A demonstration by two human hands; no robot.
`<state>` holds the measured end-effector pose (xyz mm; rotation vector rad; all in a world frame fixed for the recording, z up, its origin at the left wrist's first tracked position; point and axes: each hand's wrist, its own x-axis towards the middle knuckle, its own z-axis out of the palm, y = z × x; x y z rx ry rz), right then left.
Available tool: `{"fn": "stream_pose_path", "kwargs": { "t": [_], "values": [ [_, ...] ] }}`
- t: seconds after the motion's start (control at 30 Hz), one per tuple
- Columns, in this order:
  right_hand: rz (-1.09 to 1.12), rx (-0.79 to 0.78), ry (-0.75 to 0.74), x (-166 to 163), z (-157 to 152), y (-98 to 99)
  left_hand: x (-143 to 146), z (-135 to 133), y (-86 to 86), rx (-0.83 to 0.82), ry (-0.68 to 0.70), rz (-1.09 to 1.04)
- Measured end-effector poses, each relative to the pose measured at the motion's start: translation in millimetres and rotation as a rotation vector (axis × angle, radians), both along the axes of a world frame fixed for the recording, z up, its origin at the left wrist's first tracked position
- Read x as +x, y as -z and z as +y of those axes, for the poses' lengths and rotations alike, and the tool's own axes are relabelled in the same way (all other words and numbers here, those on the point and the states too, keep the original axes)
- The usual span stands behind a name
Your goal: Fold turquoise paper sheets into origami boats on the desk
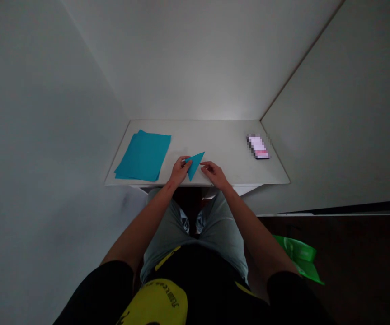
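Note:
A small blue piece of folded paper (195,164), triangular in outline, is pinched by my left hand (180,170) at its left side, with the thumb on top. One point of the triangle faces away to the upper right, another toward me. Close to the paper's right edge is my right hand (214,173), its fingers bent and apart, with nothing visible between them. Whether a right fingertip touches the paper is too small to tell. Both hands are above the front part of the white table (228,135).
Several blue paper sheets (143,155) lie in a loose stack on the table's left. A phone (258,146) with a lit, pixelated screen rests at the right. Walls border the table on its left, back and right. A green plastic object (299,253) is on the dark floor at lower right.

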<state>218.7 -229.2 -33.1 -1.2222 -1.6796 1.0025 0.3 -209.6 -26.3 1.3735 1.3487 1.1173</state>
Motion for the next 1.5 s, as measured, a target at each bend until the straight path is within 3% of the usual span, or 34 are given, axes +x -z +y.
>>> {"fn": "stream_pose_path", "kwargs": {
  "t": [0.13, 0.37, 0.57, 0.97, 1.17, 1.5],
  "values": [
    [0.021, 0.006, -0.013, -15, 3, 1.1, 9, -3, 4.0, 0.009, -0.014, -0.061],
    [0.110, -0.028, 0.000, -10, 1, 5.8, 7, 1, 5.7, -0.052, -0.097, -0.190],
    [0.080, -0.019, 0.011, -13, 1, 7.7, 4, 0, 7.5, -0.040, -0.024, -0.225],
    [-0.096, -0.030, 0.076, -12, 6, 15.4, 6, -8, 6.7, 0.056, 0.151, -0.027],
    [-0.043, -0.027, 0.242, -14, 9, 11.3, 7, -17, 5.6, 0.198, 0.164, 0.097],
    [0.072, -0.022, 0.063, -11, 5, -0.7, 4, -19, 8.9, 0.167, 0.206, 0.031]
  ]
}}
